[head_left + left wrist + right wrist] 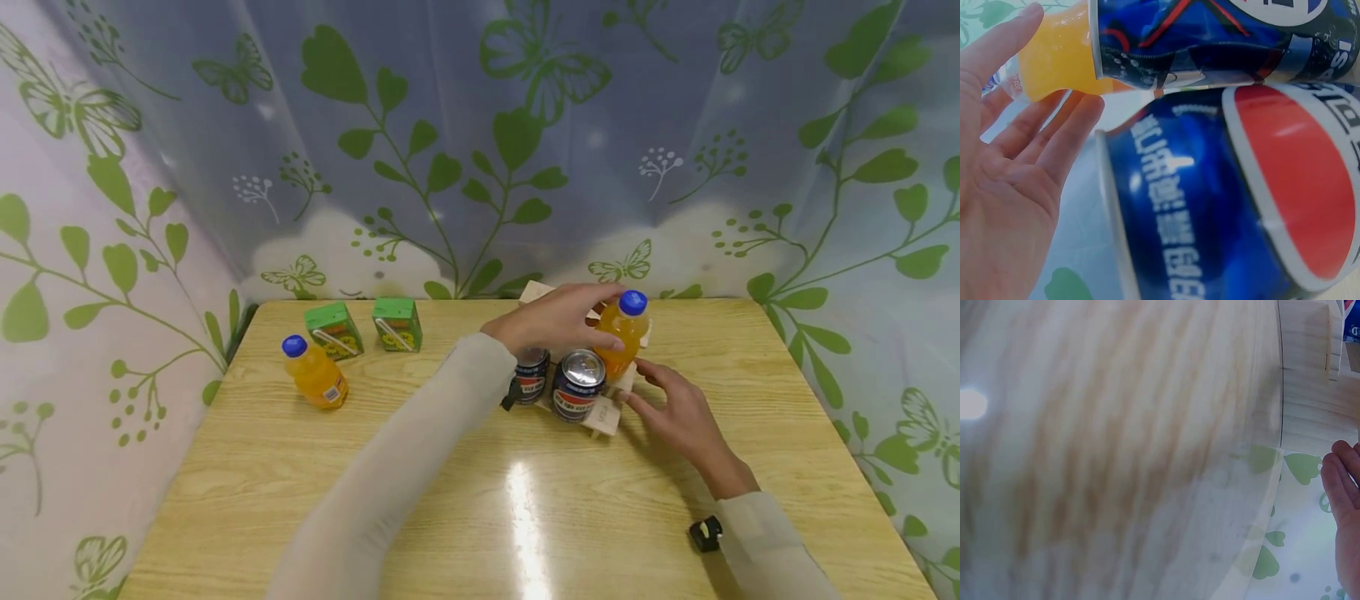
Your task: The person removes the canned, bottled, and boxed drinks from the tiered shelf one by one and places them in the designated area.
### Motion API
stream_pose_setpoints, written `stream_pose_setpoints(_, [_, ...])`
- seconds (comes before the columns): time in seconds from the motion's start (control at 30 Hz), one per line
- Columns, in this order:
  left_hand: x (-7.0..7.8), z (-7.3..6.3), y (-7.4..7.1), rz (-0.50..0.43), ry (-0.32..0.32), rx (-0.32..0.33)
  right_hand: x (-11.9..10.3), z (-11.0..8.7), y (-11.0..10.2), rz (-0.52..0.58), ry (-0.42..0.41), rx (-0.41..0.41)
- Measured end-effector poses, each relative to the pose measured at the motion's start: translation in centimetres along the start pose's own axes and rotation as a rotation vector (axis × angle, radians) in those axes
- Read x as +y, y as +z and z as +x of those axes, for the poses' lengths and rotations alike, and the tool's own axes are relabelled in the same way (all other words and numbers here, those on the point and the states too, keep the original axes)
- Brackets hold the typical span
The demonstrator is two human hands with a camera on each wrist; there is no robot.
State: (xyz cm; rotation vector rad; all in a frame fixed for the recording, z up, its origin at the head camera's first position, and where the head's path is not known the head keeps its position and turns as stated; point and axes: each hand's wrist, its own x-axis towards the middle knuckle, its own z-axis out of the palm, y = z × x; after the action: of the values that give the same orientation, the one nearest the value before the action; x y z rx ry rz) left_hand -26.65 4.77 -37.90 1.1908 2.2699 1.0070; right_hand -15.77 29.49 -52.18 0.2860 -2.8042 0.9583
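In the head view, my left hand (558, 317) holds an orange juice bottle (619, 342) with a blue cap by its upper part. Thumb and fingers lie on opposite sides of the bottle (1060, 53) in the left wrist view. The bottle stands tilted behind two dark blue Pepsi cans, a front can (577, 387) and a left can (532, 379), on a small wooden rack (603, 415). My right hand (678, 412) is at the rack's right side, fingers extended and thumb apart; whether the fingertips touch the wood is unclear.
Farther left on the wooden table (450, 500) stand another orange juice bottle (318, 379) and two green drink cartons, one left (335, 329) and one right (397, 323). A small black object (705, 533) is by the right wrist. Patterned curtain (450, 125) borders the table.
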Motion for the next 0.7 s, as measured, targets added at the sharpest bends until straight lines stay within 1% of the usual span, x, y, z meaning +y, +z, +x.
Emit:
stream_pose_setpoints(0.13, [-0.2,0.1,0.1,-0.002,0.008,0.017,-0.1,0.0,0.0,0.001,0.008,-0.006])
stream_pose_setpoints(0.27, [-0.1,0.1,0.3,-0.015,0.003,0.025,-0.2,0.0,0.0,-0.001,0.007,-0.003])
stream_pose_setpoints(0.43, [0.3,0.1,0.2,-0.045,0.004,0.035,-0.1,0.0,0.0,0.001,0.0,0.005])
stream_pose_setpoints(0.57, [0.8,0.1,-0.1,-0.069,0.022,0.046,-0.1,0.0,-0.1,0.004,0.009,-0.004])
stream_pose_setpoints(0.7, [1.2,0.0,-0.3,-0.092,0.041,0.054,0.1,0.1,0.0,0.005,-0.004,0.003])
